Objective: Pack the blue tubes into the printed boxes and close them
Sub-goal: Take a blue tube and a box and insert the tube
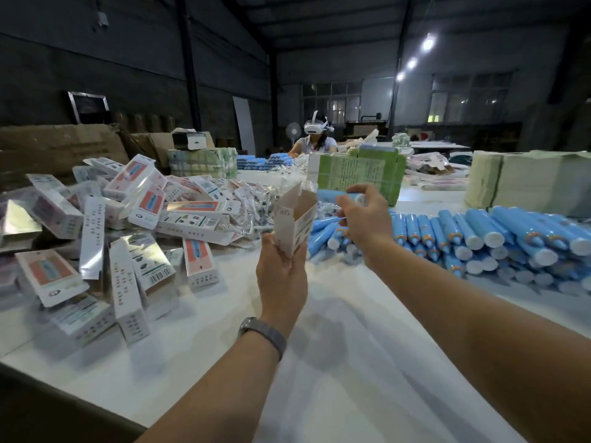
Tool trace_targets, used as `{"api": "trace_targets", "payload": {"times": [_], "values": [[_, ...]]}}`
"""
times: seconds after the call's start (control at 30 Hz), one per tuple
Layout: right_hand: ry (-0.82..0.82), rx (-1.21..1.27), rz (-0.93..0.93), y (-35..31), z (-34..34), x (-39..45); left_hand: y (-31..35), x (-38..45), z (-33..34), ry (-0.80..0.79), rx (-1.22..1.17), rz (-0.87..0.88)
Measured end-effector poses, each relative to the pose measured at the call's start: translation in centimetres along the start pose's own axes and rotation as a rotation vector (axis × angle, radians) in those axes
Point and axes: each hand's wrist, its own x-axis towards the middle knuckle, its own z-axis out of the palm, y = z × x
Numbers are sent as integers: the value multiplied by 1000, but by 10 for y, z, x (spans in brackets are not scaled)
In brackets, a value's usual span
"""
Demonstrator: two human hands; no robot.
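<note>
Ceiling lights (428, 43) are glowing under a dark roof, grey walls (96, 59) and paned windows (468, 99) are enclosing a white-covered table (319, 346).

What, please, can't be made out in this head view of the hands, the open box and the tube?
- Blue plastic tube in the right hand: its cap end is hidden by the fingers.
- Open white printed cardboard box: its base is covered by the left hand; its print is blurred.
- Pile of blue tubes: cut off by the right edge.
</note>
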Motion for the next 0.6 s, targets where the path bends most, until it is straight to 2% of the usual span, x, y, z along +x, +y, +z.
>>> {"api": "trace_targets", "payload": {"times": [0.13,0.27,0.4,0.53,0.6], "values": [[-3,405,221,-12,-14,-19,1,1,1,-13,27,-38],[-94,733,423,-24,-22,-40,3,0,1,-24,39,-47],[-220,728,418,-34,-30,-59,6,-2,3,-82,67,-25],[-118,684,294,-36,-42,-71,4,-4,3,-144,105,33],[-70,578,182,-36,-49,-74,4,-6,3,-175,114,55]]}}
